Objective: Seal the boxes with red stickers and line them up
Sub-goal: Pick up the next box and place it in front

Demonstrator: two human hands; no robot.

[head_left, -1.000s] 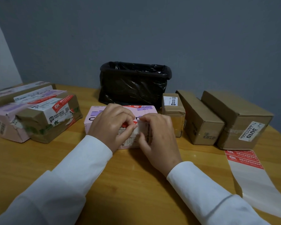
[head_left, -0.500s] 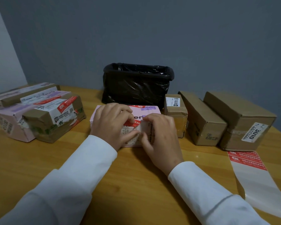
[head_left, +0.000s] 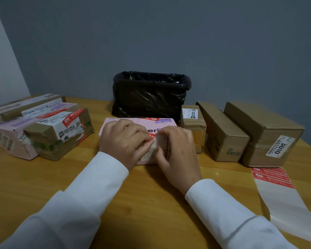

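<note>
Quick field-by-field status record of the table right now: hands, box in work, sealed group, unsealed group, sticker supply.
left hand: pressing red sticker on pink cardboard box
right hand: pressing the same sticker
sealed group: boxes with red stickers, left side
unsealed group: three brown cardboard boxes, right side
sticker sheet: near right, two red stickers visible
black-lined bin: behind pink box

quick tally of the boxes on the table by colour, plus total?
Pink boxes: 2, the one under both hands and one in the left group.
Brown cardboard boxes: 5, two on the left and three on the right.
Total: 7 boxes.
</note>
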